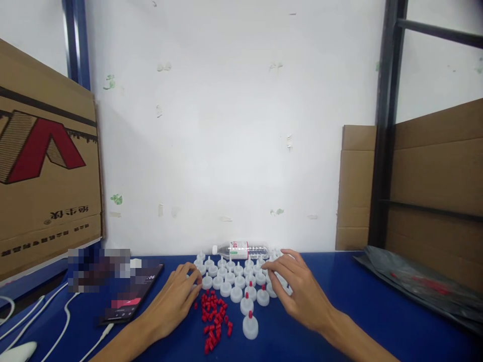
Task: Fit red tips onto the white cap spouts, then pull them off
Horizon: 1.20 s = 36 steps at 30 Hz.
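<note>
So: glossy blue table (pixel 358 301) pushed up against a white wall (pixel 234 125) with scuffs and bits of greenish tape residue. Dark metal rack uprights at both sides. Big printed cardboard box (pixel 45 166) on the left, plain flattened cardboard (pixel 356 186) leaning at the right, more behind the rack. Grey plastic bag (pixel 422 286) lying on the table's right edge.

Counts — one clear water bottle (pixel 241 250) on its side against the wall, just behind the caps. One phone (pixel 132 294), screen lit, left of the left hand, cable plugged in; two or three white cables (pixel 56 322) trail off the left corner. White nozzle caps (pixel 230 276) standing in a tight cluster mid-table, roughly thirty, exact number can't be told, hands cover some. Four of the near ones carry a red tip (pixel 249 314); the closest stands alone, just apart from the cluster. Loose red tips (pixel 213 314) in a pile in front of the caps — several dozen, too small to count.

Left hand (pixel 173 301) rests palm-down on the table, fingers bent, tips touching the cluster's left edge; looks like thumb and forefinger nip a white cap, not certain. Right hand (pixel 298 289) hovers over the cluster's right edge, fingers loosely spread and curled down onto the caps, nothing clearly pinched.
</note>
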Tool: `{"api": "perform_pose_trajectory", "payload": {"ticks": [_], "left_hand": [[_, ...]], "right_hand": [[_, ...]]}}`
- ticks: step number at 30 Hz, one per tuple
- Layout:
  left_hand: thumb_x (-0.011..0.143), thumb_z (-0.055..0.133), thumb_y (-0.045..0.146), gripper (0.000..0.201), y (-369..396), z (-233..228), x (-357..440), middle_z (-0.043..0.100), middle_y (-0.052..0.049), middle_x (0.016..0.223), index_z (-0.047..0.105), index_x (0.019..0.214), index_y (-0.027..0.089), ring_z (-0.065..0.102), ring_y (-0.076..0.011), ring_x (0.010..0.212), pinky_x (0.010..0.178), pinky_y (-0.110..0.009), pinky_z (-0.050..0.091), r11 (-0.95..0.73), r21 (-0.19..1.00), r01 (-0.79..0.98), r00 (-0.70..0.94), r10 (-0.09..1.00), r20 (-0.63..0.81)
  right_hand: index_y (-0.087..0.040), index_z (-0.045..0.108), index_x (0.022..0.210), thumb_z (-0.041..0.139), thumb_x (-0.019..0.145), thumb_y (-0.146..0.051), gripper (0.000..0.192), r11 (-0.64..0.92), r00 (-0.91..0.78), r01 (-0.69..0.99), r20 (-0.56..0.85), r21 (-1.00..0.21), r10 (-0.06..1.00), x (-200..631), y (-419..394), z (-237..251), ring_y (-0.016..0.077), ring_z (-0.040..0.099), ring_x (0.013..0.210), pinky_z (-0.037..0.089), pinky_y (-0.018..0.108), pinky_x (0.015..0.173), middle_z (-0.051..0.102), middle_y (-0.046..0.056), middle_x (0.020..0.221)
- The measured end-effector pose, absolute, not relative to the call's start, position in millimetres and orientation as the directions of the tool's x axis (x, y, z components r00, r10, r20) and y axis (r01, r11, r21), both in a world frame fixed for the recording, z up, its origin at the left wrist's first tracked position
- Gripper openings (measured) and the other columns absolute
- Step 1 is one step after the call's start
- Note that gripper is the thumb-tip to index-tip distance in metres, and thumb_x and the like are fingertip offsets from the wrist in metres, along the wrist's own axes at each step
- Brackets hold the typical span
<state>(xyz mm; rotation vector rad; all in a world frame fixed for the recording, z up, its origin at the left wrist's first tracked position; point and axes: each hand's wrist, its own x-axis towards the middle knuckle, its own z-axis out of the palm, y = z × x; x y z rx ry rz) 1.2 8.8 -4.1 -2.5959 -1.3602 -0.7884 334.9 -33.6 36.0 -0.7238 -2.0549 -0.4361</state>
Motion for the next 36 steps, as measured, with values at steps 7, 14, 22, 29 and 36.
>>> {"api": "perform_pose_trajectory", "payload": {"ticks": [7, 14, 22, 29, 36], "left_hand": [[0.106, 0.038, 0.029, 0.028, 8, -5, 5, 0.063, -0.01, 0.121, 0.061, 0.12, 0.024, 0.061, -0.0292, 0.108, 0.096, -0.052, 0.05, -0.559, 0.111, 0.822, 0.444, 0.75, 0.49], [0.108, 0.037, 0.023, 0.045, 16, -14, -3, 0.058, -0.006, 0.149, 0.05, 0.15, 0.033, 0.043, -0.0321, 0.144, 0.117, -0.06, 0.036, -0.647, 0.063, 0.76, 0.553, 0.694, 0.461], [0.107, 0.042, 0.026, 0.036, 9, -1, 3, 0.07, -0.008, 0.133, 0.064, 0.135, 0.025, 0.056, -0.0299, 0.133, 0.112, -0.054, 0.046, -0.658, 0.119, 0.743, 0.514, 0.676, 0.528], [0.107, 0.048, 0.024, 0.024, -20, 17, 25, 0.072, -0.006, 0.114, 0.068, 0.121, 0.025, 0.062, -0.0236, 0.112, 0.098, -0.039, 0.052, -0.778, 0.215, 0.59, 0.454, 0.54, 0.709], [0.105, 0.058, 0.03, 0.018, -54, 8, 61, 0.07, -0.002, 0.089, 0.07, 0.094, 0.023, 0.063, -0.0186, 0.091, 0.08, -0.028, 0.05, -0.843, 0.434, 0.318, 0.455, 0.537, 0.71]], "right_hand": [[-0.023, 0.063, 0.117, 0.047, 0.096, -0.006, 0.031, 0.782, -0.474, 0.621, 0.819, 0.051, 0.323, 332, -38, 35, 0.0181, 0.068, 0.081, 0.045, 0.053, 0.105, 0.072, 0.002, 0.091], [-0.022, 0.063, 0.114, 0.048, 0.095, -0.006, 0.029, 0.812, -0.513, 0.582, 0.792, 0.038, 0.331, 326, -42, 31, 0.0178, 0.066, 0.076, 0.044, 0.055, 0.106, 0.07, 0.001, 0.085], [-0.021, 0.064, 0.112, 0.048, 0.096, -0.007, 0.027, 0.814, -0.558, 0.581, 0.732, 0.008, 0.391, 325, -43, 26, 0.017, 0.065, 0.074, 0.041, 0.056, 0.107, 0.07, 0.001, 0.084], [-0.022, 0.049, 0.135, 0.046, 0.1, -0.013, 0.036, 0.846, -0.574, 0.533, 0.747, 0.03, 0.336, 315, -57, 28, 0.017, 0.068, 0.079, 0.042, 0.051, 0.108, 0.071, 0.002, 0.092], [-0.025, 0.053, 0.13, 0.049, 0.105, -0.049, 0.035, 0.878, -0.67, 0.442, 0.718, 0.183, 0.188, 285, -62, 7, 0.0186, 0.071, 0.103, 0.051, 0.035, 0.096, 0.072, 0.006, 0.123]]}}
